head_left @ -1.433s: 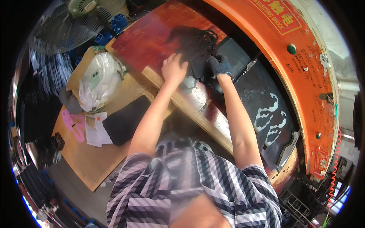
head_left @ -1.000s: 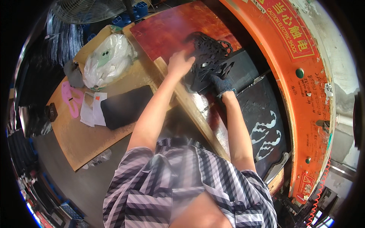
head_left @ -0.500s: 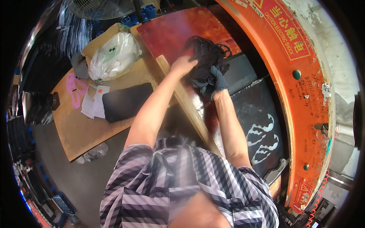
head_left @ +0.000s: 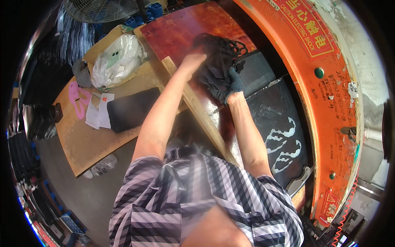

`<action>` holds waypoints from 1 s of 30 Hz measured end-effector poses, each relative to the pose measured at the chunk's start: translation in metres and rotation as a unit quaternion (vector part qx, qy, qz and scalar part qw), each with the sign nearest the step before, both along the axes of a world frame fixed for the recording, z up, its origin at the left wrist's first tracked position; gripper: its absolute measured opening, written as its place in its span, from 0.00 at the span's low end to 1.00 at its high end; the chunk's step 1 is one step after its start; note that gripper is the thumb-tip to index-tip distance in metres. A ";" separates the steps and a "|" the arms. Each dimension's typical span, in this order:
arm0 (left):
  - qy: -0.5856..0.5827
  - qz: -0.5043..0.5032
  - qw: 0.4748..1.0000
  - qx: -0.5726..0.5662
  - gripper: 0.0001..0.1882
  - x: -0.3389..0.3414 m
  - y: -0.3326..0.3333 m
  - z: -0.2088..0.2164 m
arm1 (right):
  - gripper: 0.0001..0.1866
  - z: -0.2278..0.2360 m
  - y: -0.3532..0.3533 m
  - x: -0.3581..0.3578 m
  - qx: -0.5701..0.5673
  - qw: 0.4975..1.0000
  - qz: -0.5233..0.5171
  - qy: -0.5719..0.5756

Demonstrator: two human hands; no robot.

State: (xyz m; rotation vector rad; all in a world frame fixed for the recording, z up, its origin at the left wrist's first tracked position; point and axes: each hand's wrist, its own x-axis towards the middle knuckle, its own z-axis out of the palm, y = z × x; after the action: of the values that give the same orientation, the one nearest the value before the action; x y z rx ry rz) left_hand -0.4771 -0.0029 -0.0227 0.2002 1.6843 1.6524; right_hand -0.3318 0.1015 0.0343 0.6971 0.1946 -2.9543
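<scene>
A loose bundle of black strips (head_left: 216, 68), with thin loops at its far right side, is over the glossy red-brown board (head_left: 173, 33). My left hand (head_left: 195, 61), bare and smeared by motion, is at the bundle's left side; its fingertips are partly lost against the black. On the near right side my right hand (head_left: 235, 82), in a dark glove, grips the bundle with the thumb on top and the other fingers hidden beneath. Both arms reach forward, the left one crossing a wooden bar (head_left: 199, 109).
An orange machine beam (head_left: 304, 82) curves along the right, beside dark plates (head_left: 271, 107) bearing white curved shapes (head_left: 284, 144). To the left, a wooden table (head_left: 78, 140) carries a black folded piece (head_left: 133, 109), white papers (head_left: 98, 111), pink straps (head_left: 78, 99) and a clear plastic bag (head_left: 117, 61). A fan (head_left: 103, 8) stands behind.
The bundle has shifted a little left and its strips hang differently. My left hand has moved slightly away and up, and the right hand slightly left. The whole view has shifted slightly.
</scene>
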 end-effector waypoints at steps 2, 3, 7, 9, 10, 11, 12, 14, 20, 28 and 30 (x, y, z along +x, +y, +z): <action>-0.114 0.027 0.992 0.040 0.23 0.002 -0.002 0.006 | 0.30 0.005 -0.001 0.000 0.308 0.943 0.031 0.118; -0.169 0.039 0.983 0.060 0.25 0.005 -0.002 0.010 | 0.27 0.008 0.000 0.002 0.448 0.883 0.062 0.125; 0.099 0.029 0.995 0.016 0.37 0.026 -0.006 0.026 | 0.24 0.015 0.001 0.004 0.571 0.803 0.124 0.120; 0.325 -0.003 0.944 -0.056 0.41 0.031 -0.014 0.034 | 0.29 0.015 0.001 0.003 0.666 0.731 0.103 0.104; 0.433 -0.023 0.896 -0.098 0.43 0.032 -0.018 0.037 | 0.32 0.016 0.001 0.004 0.710 0.691 0.093 0.095; 0.491 -0.099 0.863 -0.063 0.45 0.028 -0.020 0.040 | 0.35 0.016 0.001 0.004 0.751 0.649 0.084 0.085; 0.479 -0.186 0.858 -0.017 0.40 0.025 -0.024 0.041 | 0.36 0.017 0.001 0.005 0.612 0.783 0.072 0.085; 0.415 -0.339 0.844 0.006 0.30 0.015 -0.022 0.042 | 0.39 0.019 0.001 0.007 0.155 0.988 -0.010 0.011; 0.237 -0.222 0.944 -0.050 0.21 -0.002 -0.012 0.036 | 0.27 0.030 0.003 0.020 0.384 0.918 0.082 0.060; 0.255 -0.198 0.941 -0.102 0.21 0.002 -0.012 0.046 | 0.37 0.000 0.010 0.020 0.009 0.998 0.005 0.057; 0.285 -0.168 0.937 -0.110 0.20 0.007 -0.011 0.049 | 0.35 -0.008 0.011 0.023 0.007 0.996 0.014 0.092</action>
State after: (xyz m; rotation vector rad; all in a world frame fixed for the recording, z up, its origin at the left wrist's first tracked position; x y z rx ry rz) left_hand -0.4699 -0.0139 0.0261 0.8752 2.0964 1.1970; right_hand -0.3091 0.1125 0.0265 0.4188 0.2385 -2.9921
